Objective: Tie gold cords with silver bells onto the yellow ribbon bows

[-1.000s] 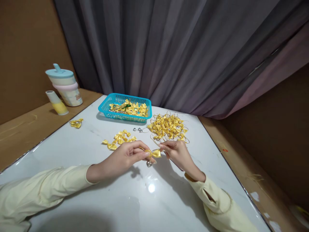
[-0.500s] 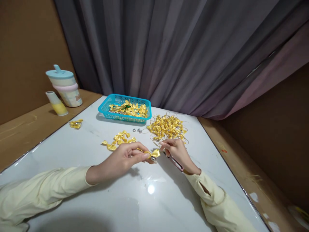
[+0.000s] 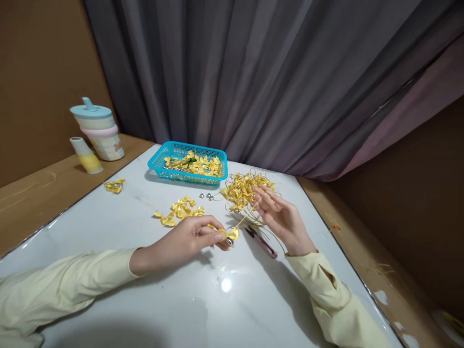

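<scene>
Near the middle of the table, my left hand [image 3: 195, 237] pinches a yellow satin bow [image 3: 234, 234] between thumb and fingers. A small silver bell [image 3: 229, 241] hangs at the bow's lower edge. From the bow a thin gold cord [image 3: 242, 221] runs up and right to my right hand [image 3: 281, 217], which is raised with its palm partly turned up. The cord's end is at its fingertips, while the other fingers are loosely stretched. Behind that hand lies a heap of yellow bows with bells and gold cords [image 3: 239, 186], partly hidden by the fingers.
Scissors with a pink handle [image 3: 266, 245] lie below my right hand. Loose yellow bows [image 3: 181, 208] and a few silver bells [image 3: 209, 196] sit farther back. A blue basket [image 3: 154, 166] holds more bows. A tumbler [image 3: 103, 135] and a small bottle [image 3: 87, 157] stand at left.
My right hand has moved right and up, away from the bow, turning its palm up and drawing the cord out. My left hand keeps the bow, shifted slightly left.
</scene>
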A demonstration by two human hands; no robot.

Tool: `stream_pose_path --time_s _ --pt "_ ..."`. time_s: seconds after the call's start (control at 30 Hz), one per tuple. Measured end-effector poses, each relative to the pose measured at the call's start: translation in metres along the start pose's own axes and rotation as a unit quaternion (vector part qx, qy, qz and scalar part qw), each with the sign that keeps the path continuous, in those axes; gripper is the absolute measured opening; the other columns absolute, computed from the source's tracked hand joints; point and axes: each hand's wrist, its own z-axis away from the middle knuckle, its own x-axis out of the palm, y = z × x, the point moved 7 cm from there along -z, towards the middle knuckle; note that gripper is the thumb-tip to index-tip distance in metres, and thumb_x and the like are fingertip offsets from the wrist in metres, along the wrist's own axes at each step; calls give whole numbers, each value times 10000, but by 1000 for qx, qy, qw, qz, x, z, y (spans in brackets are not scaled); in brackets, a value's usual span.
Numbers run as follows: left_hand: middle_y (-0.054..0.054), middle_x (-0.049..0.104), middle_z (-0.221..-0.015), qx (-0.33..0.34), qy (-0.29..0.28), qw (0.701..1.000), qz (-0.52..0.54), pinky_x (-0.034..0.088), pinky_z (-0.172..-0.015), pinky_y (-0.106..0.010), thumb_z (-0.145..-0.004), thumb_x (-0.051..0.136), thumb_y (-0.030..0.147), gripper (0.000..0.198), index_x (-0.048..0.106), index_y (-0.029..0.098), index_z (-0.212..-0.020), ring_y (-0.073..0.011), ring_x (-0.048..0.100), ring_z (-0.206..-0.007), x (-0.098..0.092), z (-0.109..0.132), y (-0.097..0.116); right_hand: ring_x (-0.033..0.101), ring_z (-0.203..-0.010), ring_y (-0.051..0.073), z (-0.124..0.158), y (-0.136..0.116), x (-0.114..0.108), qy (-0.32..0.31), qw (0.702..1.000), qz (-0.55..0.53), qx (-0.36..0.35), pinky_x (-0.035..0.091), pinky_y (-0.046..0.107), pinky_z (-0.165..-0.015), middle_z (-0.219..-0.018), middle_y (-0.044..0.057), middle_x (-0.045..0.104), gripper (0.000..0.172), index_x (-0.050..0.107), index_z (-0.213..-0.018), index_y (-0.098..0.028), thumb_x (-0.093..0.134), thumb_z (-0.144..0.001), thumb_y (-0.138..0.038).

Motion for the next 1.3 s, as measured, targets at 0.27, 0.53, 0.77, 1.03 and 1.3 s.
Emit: stream_pose_path --time_s 0.27,0.53,0.77,1.03,1.3 --pt "-77 723 -898 4 30 999 11 460 -751 -299 -838 558 390 234 566 159 -876 -219 668 -917 -6 -6 -6 510 -579 108 28 -27 26 2 967 213 -139 465 272 -587 -897 39 644 202 616 -979 -222 586 -820 -343" --pt "-38 701 -798 3 86 996 -28 435 -637 -266 -821 564 425 277 612 152 -827 -185 639 -749 -14 -3 -6 539 -603 136 82 3 90 -121 716 589 -356 402 249 -544 -694 37 581 156 555 -872 -165 570 -868 -320" --pt "-36 703 -842 30 112 992 -46 459 -686 -264 -818 572 366 221 646 158 -813 -181 637 -784 -13 -2 0 485 -536 108 69 11 82 -116 797 555 -210 354 222 -486 -643 21 556 241 553 -768 -163 445 -919 -316" --pt "-27 714 -910 94 150 979 -97 487 -784 -277 -824 584 364 203 693 193 -841 -192 631 -866 -19 0 3 503 -449 83 60 33 76 -159 954 242 82 423 224 -496 -575 -12 568 335 579 -727 -150 550 -840 -463" --pt "-14 695 -851 62 121 986 -100 456 -736 -255 -856 527 376 253 672 179 -792 -184 613 -831 -12 -1 1 509 -444 81 58 32 75 -149 958 235 66 427 221 -492 -527 -26 553 323 596 -734 -143 584 -821 -453"
